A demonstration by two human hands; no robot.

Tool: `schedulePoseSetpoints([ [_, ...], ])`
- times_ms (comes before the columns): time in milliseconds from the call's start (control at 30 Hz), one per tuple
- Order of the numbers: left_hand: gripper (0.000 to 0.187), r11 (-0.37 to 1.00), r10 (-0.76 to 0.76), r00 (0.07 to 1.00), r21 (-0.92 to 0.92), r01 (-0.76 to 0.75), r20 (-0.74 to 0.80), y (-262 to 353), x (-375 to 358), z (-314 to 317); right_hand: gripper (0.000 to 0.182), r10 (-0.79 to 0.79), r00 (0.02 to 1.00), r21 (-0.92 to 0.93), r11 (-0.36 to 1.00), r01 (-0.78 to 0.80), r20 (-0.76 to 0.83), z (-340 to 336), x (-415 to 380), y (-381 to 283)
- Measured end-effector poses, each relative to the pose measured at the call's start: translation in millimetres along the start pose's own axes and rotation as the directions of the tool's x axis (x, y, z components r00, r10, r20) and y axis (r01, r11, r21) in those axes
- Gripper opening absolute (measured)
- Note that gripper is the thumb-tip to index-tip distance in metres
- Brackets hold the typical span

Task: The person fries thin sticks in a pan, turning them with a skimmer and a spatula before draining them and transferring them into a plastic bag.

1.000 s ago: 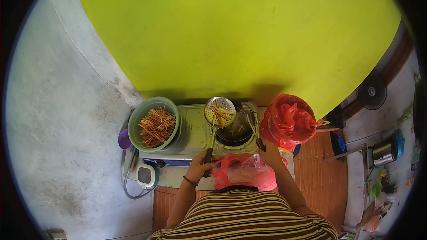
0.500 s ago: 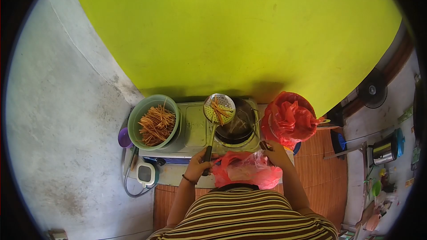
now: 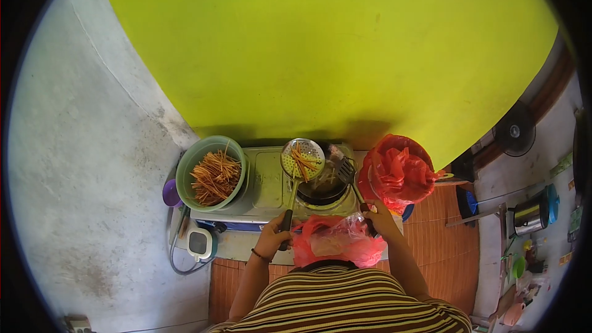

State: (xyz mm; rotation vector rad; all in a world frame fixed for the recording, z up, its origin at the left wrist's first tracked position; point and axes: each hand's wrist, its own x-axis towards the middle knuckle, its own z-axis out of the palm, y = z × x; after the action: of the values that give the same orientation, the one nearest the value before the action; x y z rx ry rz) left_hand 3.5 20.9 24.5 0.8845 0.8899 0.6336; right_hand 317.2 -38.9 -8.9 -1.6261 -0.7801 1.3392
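My left hand (image 3: 271, 238) is closed around the dark handle of a skimmer (image 3: 302, 159). Several brown fried sticks (image 3: 303, 161) lie in its perforated bowl, which is held over the left side of a pan (image 3: 320, 196) on the stove. With my right hand (image 3: 380, 217) I grip a slotted spatula (image 3: 346, 172), its blade raised above the pan's right side. The pan holds dark liquid with pale strips in it, partly hidden by the two tools. Below the pan, between my forearms, sits a pink plastic bag (image 3: 336, 240) with a clear bag on it.
A green basin (image 3: 180, 176) full of brown sticks stands on the stove's (image 3: 269, 176) left part. Right of the pan is a container lined with a red plastic bag (image 3: 401, 172). A purple bowl (image 3: 171, 193) and a small white-lidded container (image 3: 200, 243) are at left.
The spatula's blade has come up out of the pan into view, and my right hand has shifted slightly down. The skimmer stays nearly in place over the pan.
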Motion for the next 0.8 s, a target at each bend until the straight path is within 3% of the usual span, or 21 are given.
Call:
schedulePoseSetpoints([
  [367,0.052,1.0,0.008,0.999,-0.022,-0.009,-0.045,-3,-6,12,0.042,0.059,0.986,0.109,0.991,-0.077,0.158,-3,5,2],
  [633,0.068,0.998,0.051,0.997,0.023,-0.05,-0.052,0,-9,18,0.041,0.023,0.982,0.122,0.991,-0.046,0.186,1,1,-7],
  [800,0.068,0.998,0.045,0.998,0.033,-0.043,-0.045,6,-9,21,0.043,-0.006,0.978,0.083,0.997,-0.011,0.21,8,21,21],
])
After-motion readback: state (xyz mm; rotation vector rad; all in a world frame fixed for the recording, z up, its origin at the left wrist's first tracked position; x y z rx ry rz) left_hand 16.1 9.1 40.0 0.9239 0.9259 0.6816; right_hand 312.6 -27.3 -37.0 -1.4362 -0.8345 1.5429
